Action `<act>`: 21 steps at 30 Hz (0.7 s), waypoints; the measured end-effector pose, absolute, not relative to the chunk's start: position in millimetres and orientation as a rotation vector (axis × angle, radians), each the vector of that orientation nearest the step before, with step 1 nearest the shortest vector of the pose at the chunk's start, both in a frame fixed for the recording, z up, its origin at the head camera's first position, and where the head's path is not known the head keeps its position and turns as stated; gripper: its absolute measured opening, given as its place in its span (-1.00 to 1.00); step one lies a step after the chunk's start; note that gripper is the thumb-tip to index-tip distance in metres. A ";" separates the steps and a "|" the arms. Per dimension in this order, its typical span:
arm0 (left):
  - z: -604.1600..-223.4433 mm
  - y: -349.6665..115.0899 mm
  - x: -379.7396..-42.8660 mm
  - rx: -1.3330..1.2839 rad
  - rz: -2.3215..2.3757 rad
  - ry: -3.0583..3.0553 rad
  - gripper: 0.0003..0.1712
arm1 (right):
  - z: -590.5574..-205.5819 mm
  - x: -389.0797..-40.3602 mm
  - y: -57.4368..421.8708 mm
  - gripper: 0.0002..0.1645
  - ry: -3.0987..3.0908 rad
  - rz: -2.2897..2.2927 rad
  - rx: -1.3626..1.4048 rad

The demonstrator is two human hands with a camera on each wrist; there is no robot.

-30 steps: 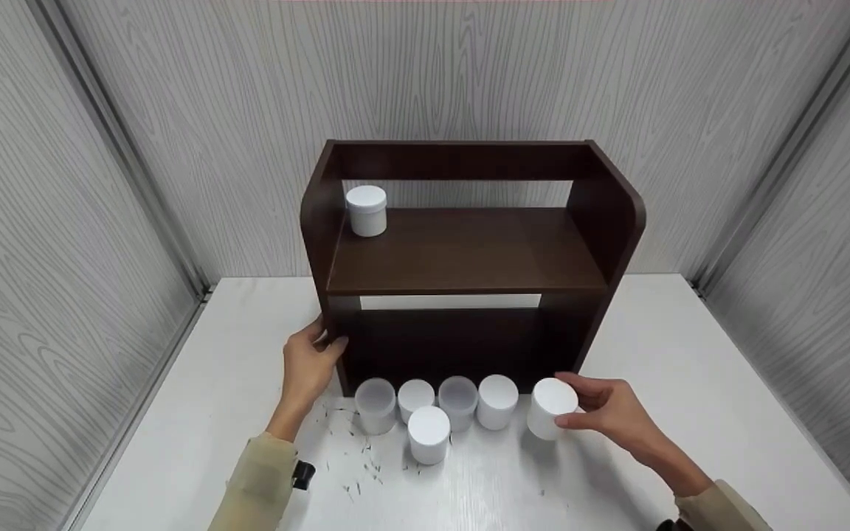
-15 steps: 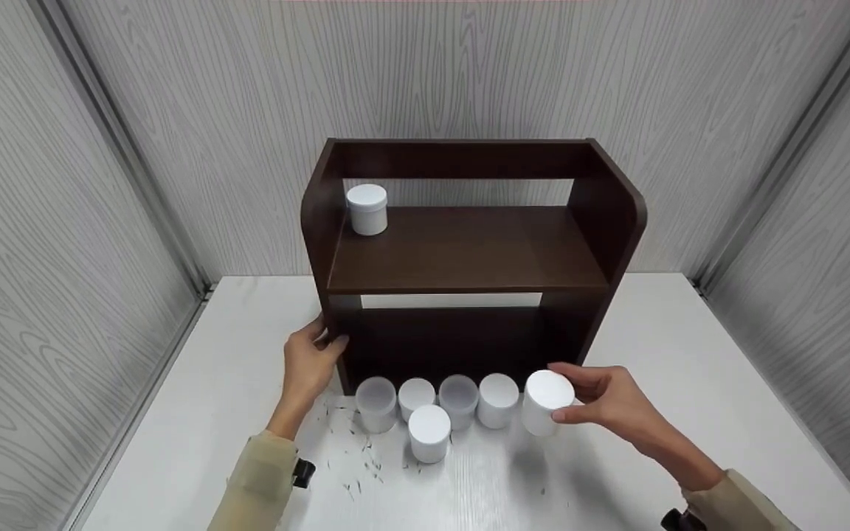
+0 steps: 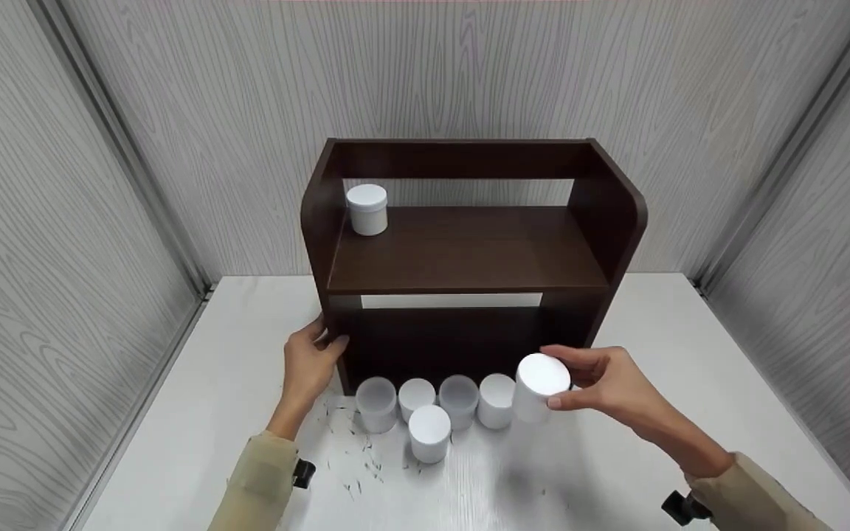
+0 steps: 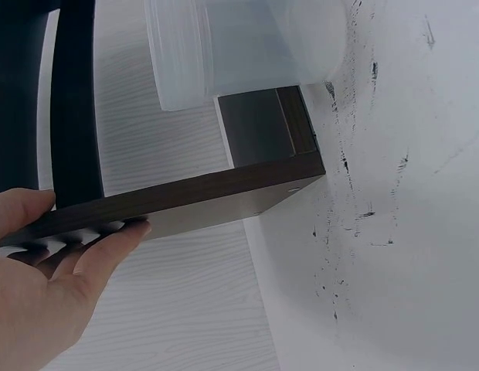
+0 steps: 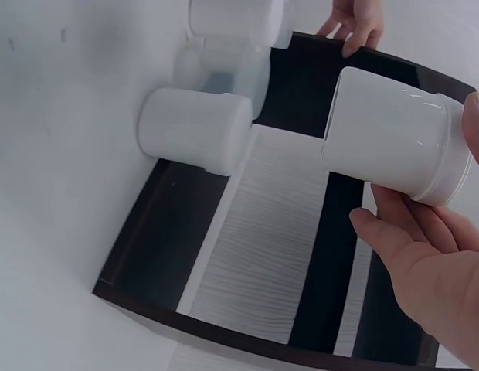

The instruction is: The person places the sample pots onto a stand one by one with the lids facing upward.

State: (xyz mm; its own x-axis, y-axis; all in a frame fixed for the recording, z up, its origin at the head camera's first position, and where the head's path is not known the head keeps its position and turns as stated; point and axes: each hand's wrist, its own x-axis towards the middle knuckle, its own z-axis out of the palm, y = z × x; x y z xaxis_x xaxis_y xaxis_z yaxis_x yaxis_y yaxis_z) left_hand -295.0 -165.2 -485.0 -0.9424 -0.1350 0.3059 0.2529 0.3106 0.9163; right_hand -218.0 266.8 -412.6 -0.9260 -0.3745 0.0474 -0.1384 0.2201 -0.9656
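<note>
"Over the table [image 3: 477,498], what's nearest you?"

"A loose jar [image 3: 429,440], standing in front of the row [image 3: 458,404]. Just beyond, my right hand [image 3: 613,383] pinches the held jar [image 3: 530,405] between thumb and fingers, clear of the table. I'd hold it upright and squeeze lightly; its wall looks smooth."

"What could it knock?"

"The row's right end, which is near, so I'd lift well clear before moving sideways."

"And the shelf [image 3: 451,343]?"

"My left hand [image 3: 309,363] clasps its left side, thumb and fingers on opposite faces; a steady hold should stop bumps shifting it. Farthest, another jar [image 3: 368,214] stands at its upper left."
</note>
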 end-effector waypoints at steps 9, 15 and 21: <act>-485.7 -164.9 -296.6 -0.083 -1.684 -2.240 -0.36 | -381.9 -222.9 252.8 -0.09 2.277 -1.789 -0.523; -486.4 -166.0 -297.4 -0.083 -1.711 -2.221 -0.35 | -362.0 -227.9 242.1 -0.10 2.288 -1.774 -0.554; -486.2 -166.0 -296.2 -0.079 -1.679 -2.247 -0.35 | -349.2 -235.5 231.1 -0.10 2.278 -1.782 -0.585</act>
State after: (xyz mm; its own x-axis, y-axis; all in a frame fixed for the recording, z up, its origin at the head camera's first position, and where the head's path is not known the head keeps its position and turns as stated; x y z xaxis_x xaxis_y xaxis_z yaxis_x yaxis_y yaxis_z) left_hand -296.2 -166.0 -486.2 -0.9429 -0.1531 0.2959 0.2404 0.3024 0.9224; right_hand -235.5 231.1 -349.2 -0.9041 -0.4175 0.0910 -0.1887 0.1991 -0.9616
